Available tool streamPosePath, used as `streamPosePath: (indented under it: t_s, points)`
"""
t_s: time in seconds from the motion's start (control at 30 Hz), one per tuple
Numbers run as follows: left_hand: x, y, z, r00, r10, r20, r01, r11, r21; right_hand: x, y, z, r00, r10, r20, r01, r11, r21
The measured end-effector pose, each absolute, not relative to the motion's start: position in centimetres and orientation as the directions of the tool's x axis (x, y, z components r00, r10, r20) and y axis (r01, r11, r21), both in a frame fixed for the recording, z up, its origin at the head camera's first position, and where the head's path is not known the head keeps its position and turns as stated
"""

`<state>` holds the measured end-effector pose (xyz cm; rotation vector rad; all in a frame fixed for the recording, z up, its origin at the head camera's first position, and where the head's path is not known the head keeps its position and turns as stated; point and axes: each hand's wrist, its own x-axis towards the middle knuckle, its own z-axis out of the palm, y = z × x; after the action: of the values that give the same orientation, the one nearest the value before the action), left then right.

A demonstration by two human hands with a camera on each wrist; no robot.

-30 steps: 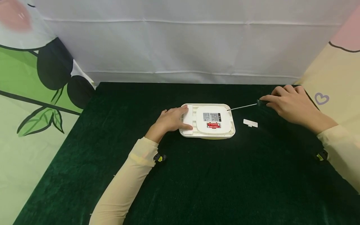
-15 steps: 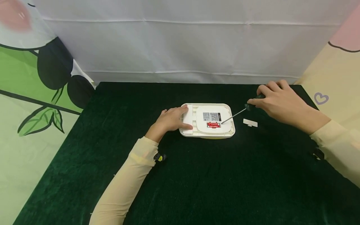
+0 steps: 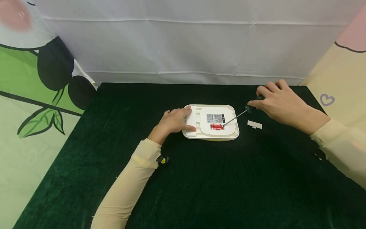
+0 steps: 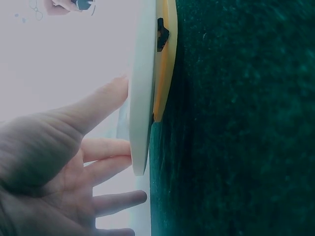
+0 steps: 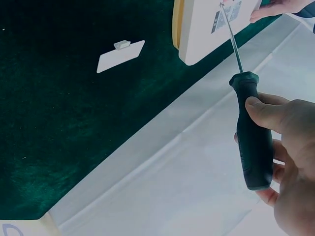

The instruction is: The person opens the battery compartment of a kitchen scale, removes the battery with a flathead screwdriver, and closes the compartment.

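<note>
Right hand (image 3: 281, 103) grips 1 screwdriver (image 5: 256, 155), tip at red battery slot (image 3: 217, 127); left hand (image 3: 175, 121) rests spread on white device (image 3: 210, 111). Likely prying; next needs gentle leverage.

I see passage on the near side of the white device (image 3: 208, 124); left hand (image 3: 174, 121) blocks its left end, screwdriver (image 5: 253, 135) its right.

Pale cream here: the left sleeve (image 3: 125, 187) runs close and creased, the right sleeve (image 3: 340, 148) sits fuller. Left hand (image 3: 173, 121) bare, right hand (image 3: 281, 103) bare. And there, a black gadget (image 3: 160, 159) with a yellow-green patch (image 3: 163, 161) by the left cuff (image 3: 150, 147), a dark gadget (image 3: 318, 154) on the right.
</note>
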<state>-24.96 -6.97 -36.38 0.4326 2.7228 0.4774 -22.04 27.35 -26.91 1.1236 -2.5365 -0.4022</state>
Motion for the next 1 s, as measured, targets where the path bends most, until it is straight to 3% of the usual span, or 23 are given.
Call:
streamPosePath:
  t_s: [0.33, 0.73, 1.0]
  points:
    - [-24.6, -6.8, -36.3, -0.902, 0.340, -0.266, 0.229, 0.899, 0.373, -22.7, 27.8, -27.6, -0.650, -0.736, 0.189, -0.665, 0.671, 0.327]
    - [-24.6, -6.6, -36.6, -0.903, 0.336, -0.268, 0.227, 0.903, 0.365, -22.6, 31.6, -33.0, -0.801, -0.575, 0.165, -0.581, 0.814, 0.017]
    - [-24.8, -6.5, -36.8, -0.904, 0.328, -0.275, 0.222, 0.908, 0.354, -21.7, 32.9, -36.3, -0.844, -0.511, 0.161, -0.531, 0.839, -0.122]
